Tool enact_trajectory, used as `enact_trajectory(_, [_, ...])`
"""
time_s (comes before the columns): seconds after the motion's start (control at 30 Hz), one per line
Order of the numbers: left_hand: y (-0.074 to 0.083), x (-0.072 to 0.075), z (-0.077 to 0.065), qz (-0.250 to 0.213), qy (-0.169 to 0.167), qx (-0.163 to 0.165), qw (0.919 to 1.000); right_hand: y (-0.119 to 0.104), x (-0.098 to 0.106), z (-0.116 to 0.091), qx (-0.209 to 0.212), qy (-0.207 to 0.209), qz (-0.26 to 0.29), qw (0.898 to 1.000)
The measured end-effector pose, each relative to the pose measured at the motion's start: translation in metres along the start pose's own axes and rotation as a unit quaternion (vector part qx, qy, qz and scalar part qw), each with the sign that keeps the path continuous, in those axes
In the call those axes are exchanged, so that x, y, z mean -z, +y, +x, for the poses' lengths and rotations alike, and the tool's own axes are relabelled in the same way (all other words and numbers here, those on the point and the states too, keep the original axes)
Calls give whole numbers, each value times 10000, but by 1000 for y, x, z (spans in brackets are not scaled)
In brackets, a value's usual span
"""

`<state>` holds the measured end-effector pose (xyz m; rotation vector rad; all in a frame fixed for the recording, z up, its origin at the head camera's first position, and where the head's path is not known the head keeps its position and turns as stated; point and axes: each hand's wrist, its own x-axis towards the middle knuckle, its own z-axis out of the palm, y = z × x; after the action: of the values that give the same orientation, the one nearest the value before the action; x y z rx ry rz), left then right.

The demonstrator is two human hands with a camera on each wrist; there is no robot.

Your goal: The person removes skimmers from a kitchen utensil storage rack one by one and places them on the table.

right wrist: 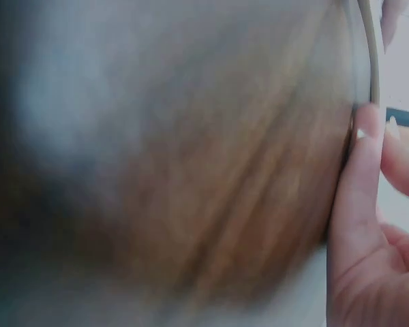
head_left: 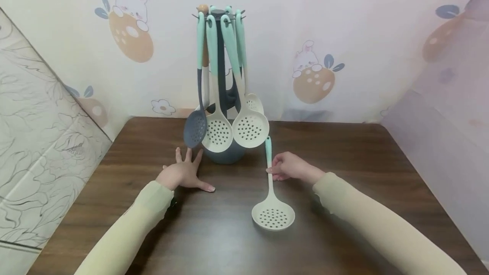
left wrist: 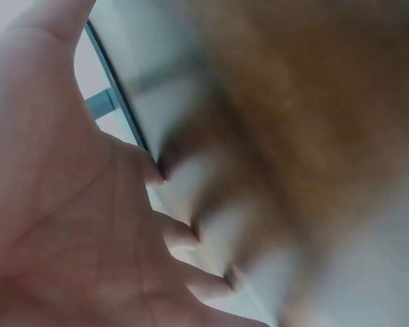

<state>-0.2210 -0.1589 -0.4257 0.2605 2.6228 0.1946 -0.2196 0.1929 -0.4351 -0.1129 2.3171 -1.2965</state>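
My right hand pinches the middle of the handle of a cream skimmer with a mint-green grip. The skimmer's perforated bowl points toward me, low over the table or on it; I cannot tell which. In the right wrist view, the thumb and fingers meet on the thin pale handle. My left hand rests on the tabletop with its fingers spread and holds nothing. Its palm fills the left side of the left wrist view. The fingertips lie just left of the utensil stand's base.
Several mint-handled utensils hang from the stand's hooked top, among them a dark slotted spoon and two cream skimmers in front. The brown wooden table meets a rabbit-patterned wall covering at the back.
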Motion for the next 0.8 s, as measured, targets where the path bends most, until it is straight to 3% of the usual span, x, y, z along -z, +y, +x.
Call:
enact_trajectory(0.17, [-14,0,-9,28,293,-459,9985,-4,1,8,1,-237,-155,9996])
enact_trajectory(0.43, [-43,27,-20,-479,548,-1540,9854,-2,4,5,-28,-337,-169,9993])
enact_trajectory(0.53, [-51,38,-25,-610,859,-1694,9799,-2,4,5,-17,-314,-147,9994])
enact_trajectory(0.67, [-54,53,-33,-608,1437,-1621,9744,-2,3,4,-13,-276,-134,9995])
enact_trajectory(0.8, [-54,68,-41,-636,2178,-1498,9623,-3,3,4,-13,-264,-115,9996])
